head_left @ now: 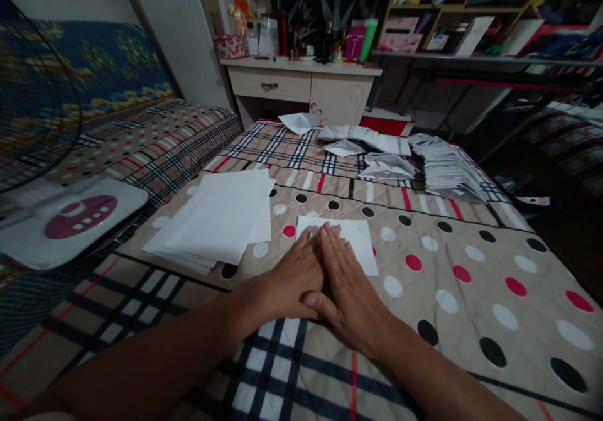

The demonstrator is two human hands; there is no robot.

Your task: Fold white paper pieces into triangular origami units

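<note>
A white sheet of paper (362, 239) lies on the patterned bedspread, its near part covered by my hands. My right hand (346, 276) rests flat on it, fingers stretched forward and its edge overlapping my other hand. My left hand (301, 276) also presses down on the paper, fingers extended; some of them are hidden under the right one. To the left is a stack of white paper sheets (221, 213), slightly fanned. Farther back lie several folded paper pieces (389, 165) and a long row of folded papers (447, 166).
The bedspread (428, 270) has dots and plaid bands. A fan (38, 94) with a white and purple base (80, 217) stands at left. Behind the bed are a white dresser (268, 85) holding bottles and boxes, and a shelf desk (452, 53) full of items.
</note>
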